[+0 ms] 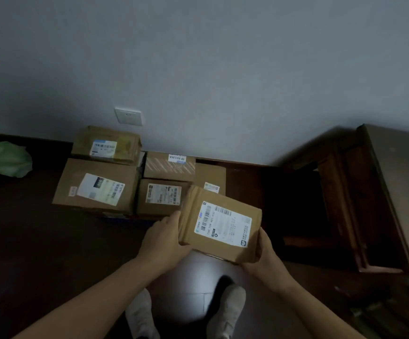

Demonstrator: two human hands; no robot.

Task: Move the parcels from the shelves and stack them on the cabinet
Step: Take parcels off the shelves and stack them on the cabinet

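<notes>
I hold a brown cardboard parcel (219,223) with a white shipping label between both hands, in the air in front of the dark cabinet top (27,216). My left hand (165,237) grips its left edge and my right hand (263,255) grips its lower right corner. Several other labelled parcels stand on the cabinet by the wall: a large one (96,187) with a smaller one (107,144) stacked on it, a middle one (162,195), one behind it (169,165), and a plain one (209,176) partly hidden by the held parcel.
A green bag (3,159) lies on the cabinet at the far left. A wall plate (128,116) sits above the parcels. Dark wooden furniture (369,192) stands at the right. My shoes (228,311) are on the pale floor below.
</notes>
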